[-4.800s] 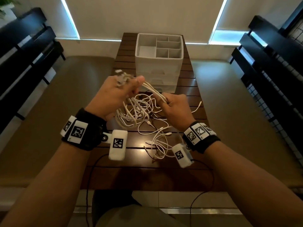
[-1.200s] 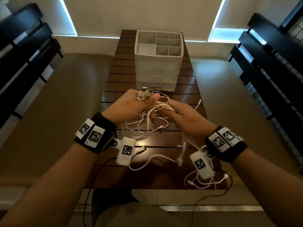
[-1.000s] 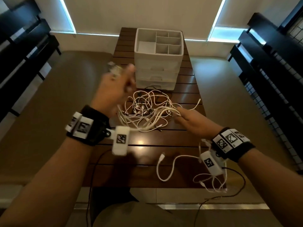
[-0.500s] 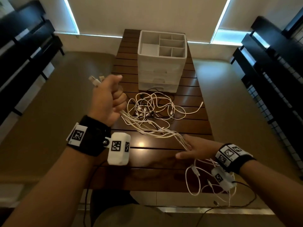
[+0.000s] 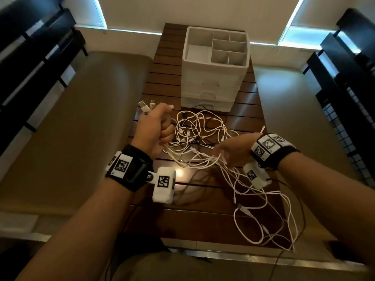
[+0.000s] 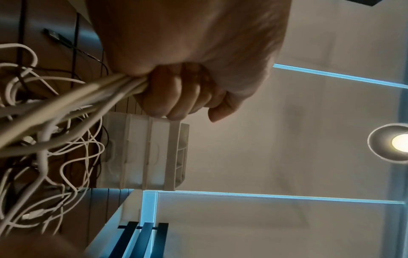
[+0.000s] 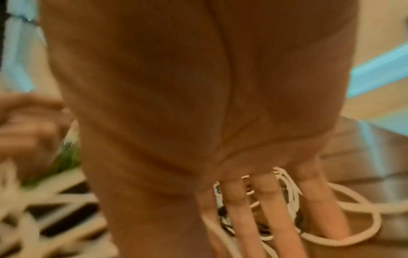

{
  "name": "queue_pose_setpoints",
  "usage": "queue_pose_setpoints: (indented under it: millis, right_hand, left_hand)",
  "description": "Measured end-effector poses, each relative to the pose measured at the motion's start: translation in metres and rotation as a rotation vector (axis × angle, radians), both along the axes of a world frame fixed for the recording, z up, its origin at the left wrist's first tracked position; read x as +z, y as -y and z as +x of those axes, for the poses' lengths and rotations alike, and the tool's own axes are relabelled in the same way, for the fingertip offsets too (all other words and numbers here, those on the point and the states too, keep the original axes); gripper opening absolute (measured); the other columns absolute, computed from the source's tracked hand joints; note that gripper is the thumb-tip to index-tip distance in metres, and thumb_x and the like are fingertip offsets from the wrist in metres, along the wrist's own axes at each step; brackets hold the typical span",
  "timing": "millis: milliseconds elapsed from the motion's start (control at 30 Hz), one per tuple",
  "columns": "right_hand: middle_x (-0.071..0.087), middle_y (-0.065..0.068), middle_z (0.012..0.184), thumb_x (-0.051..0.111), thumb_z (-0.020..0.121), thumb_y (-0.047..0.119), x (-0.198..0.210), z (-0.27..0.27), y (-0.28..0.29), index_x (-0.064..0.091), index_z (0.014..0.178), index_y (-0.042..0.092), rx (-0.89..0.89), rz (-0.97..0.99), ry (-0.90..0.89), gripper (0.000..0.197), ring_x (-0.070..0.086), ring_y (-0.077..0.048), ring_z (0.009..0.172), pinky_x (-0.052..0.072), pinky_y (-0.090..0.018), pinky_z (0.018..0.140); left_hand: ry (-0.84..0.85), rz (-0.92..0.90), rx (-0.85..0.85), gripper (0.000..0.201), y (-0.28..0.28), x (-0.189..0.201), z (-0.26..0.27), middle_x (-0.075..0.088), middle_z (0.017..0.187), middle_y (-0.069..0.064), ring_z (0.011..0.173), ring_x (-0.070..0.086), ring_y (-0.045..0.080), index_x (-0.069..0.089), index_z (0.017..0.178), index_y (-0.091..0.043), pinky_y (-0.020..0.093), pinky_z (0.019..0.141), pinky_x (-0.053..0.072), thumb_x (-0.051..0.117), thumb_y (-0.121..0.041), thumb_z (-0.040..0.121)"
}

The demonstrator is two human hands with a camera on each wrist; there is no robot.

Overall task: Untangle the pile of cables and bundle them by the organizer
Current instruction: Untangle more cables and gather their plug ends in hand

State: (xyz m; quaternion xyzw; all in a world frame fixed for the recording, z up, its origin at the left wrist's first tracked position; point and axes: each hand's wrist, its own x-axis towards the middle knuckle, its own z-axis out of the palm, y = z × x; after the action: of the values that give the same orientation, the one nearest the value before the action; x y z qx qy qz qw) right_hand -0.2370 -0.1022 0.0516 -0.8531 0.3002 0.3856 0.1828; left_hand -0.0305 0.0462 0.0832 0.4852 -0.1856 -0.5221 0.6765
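Note:
My left hand is a fist around a bunch of white cables, their USB plugs poking out above the thumb; the left wrist view shows my curled fingers clamped on the strands. The strands run rightwards to my right hand, whose straight, spread fingers have cables passing between them. Behind both hands the tangled pile of white and dark cables lies on the wooden table. The white organizer stands behind the pile, its top compartments empty.
Loose cable ends trail over the table's near right corner and edge. Tan cushioned benches flank the narrow table on both sides, with black slatted frames beyond. The organizer has drawers below.
My right hand has travelled from the near end of the strands back up toward the tangle, fingers still spread. The left fist keeps its grip on the plug ends.

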Motion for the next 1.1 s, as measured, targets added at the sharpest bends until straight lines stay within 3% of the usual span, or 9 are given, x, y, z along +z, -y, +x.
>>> queue_pose_setpoints:
  millis: [67,167,333,467,600,700,800,967,1100]
  right_hand:
    - [0.070,0.003,0.119,0.065,0.096,0.020,0.004,-0.004,0.004,0.063,0.132,0.022,0.113,-0.159,-0.123,0.036,0.068,-0.017,0.095,0.054,-0.025,0.070]
    - [0.073,-0.004,0.121,0.061,0.097,0.015,-0.007,0.014,0.028,0.070,0.121,0.017,-0.163,-0.188,0.247,0.025,0.070,-0.021,0.100,0.053,-0.029,0.083]
    - [0.075,-0.004,0.070,0.059,0.101,0.021,-0.059,0.079,0.030,0.076,0.091,0.007,-0.614,-0.047,0.541,0.024,0.063,-0.009,0.044,0.049,-0.021,0.043]
    - [0.078,-0.007,0.075,0.062,0.098,0.048,-0.101,0.101,0.040,0.076,0.085,0.006,-0.662,-0.126,0.398,0.046,0.073,-0.021,0.071,0.063,-0.035,0.072]
    - [0.074,-0.006,0.081,0.068,0.091,0.061,-0.123,0.100,0.044,0.064,0.075,0.012,-0.694,-0.171,0.379,0.051,0.070,-0.024,0.075,0.050,-0.031,0.057]
    - [0.077,-0.010,0.096,0.074,0.090,0.046,-0.129,0.101,0.045,0.071,0.090,0.005,-0.760,-0.143,0.424,0.041,0.073,-0.027,0.085,0.059,-0.035,0.070]
    - [0.075,-0.013,0.101,0.067,0.096,0.040,-0.102,0.098,0.040,0.070,0.092,-0.001,-0.746,-0.221,0.521,0.042,0.069,-0.028,0.080,0.055,-0.032,0.066]
    - [0.062,0.000,0.077,0.065,0.100,0.035,-0.012,0.079,0.028,0.062,0.082,0.017,-0.837,-0.195,1.118,0.026,0.060,-0.014,0.068,0.050,-0.036,0.065]
    - [0.066,-0.017,0.109,0.052,0.108,0.030,0.081,0.062,0.021,0.053,0.119,0.004,-0.833,0.088,1.518,0.028,0.072,-0.022,0.068,0.056,-0.028,0.049]
  left_hand:
    - [-0.001,0.016,0.003,0.048,0.003,-0.004,0.004,0.022,0.048,-0.006,0.035,0.018,0.008,0.031,0.062,-0.024,0.018,0.035,0.014,0.055,-0.013,0.103]
    - [0.004,0.036,0.000,0.049,0.007,-0.009,0.004,0.023,0.048,-0.007,0.036,0.017,0.008,0.031,0.061,-0.025,0.018,0.035,0.015,0.055,-0.014,0.102]
    - [0.011,0.058,0.002,0.051,0.007,-0.017,-0.004,0.023,0.049,-0.007,0.037,0.018,0.008,0.039,0.056,-0.027,0.019,0.036,0.015,0.057,-0.014,0.102]
    - [-0.009,0.081,0.006,0.052,0.001,-0.024,-0.008,0.023,0.049,-0.007,0.037,0.017,0.008,0.040,0.054,-0.027,0.020,0.036,0.014,0.057,-0.014,0.102]
    - [0.008,0.081,-0.012,0.051,-0.006,-0.029,-0.007,0.024,0.051,-0.007,0.039,0.018,0.009,0.043,0.055,-0.028,0.020,0.037,0.015,0.057,-0.015,0.102]
    - [0.016,0.090,-0.003,0.053,-0.008,-0.025,-0.007,0.023,0.051,-0.007,0.038,0.017,0.009,0.039,0.055,-0.028,0.020,0.037,0.014,0.057,-0.014,0.102]
    - [0.001,0.105,0.035,0.056,-0.006,-0.020,-0.004,0.022,0.049,-0.008,0.038,0.016,0.008,0.037,0.052,-0.028,0.019,0.038,0.012,0.058,-0.013,0.102]
    - [0.030,0.083,0.053,0.057,-0.004,-0.010,-0.004,0.023,0.049,-0.008,0.039,0.017,0.008,0.039,0.050,-0.028,0.026,0.042,0.009,0.058,-0.016,0.102]
    - [0.058,0.051,0.036,0.056,-0.001,-0.003,-0.015,0.022,0.049,-0.008,0.039,0.016,0.009,0.045,0.048,-0.026,0.029,0.045,0.007,0.057,-0.015,0.102]
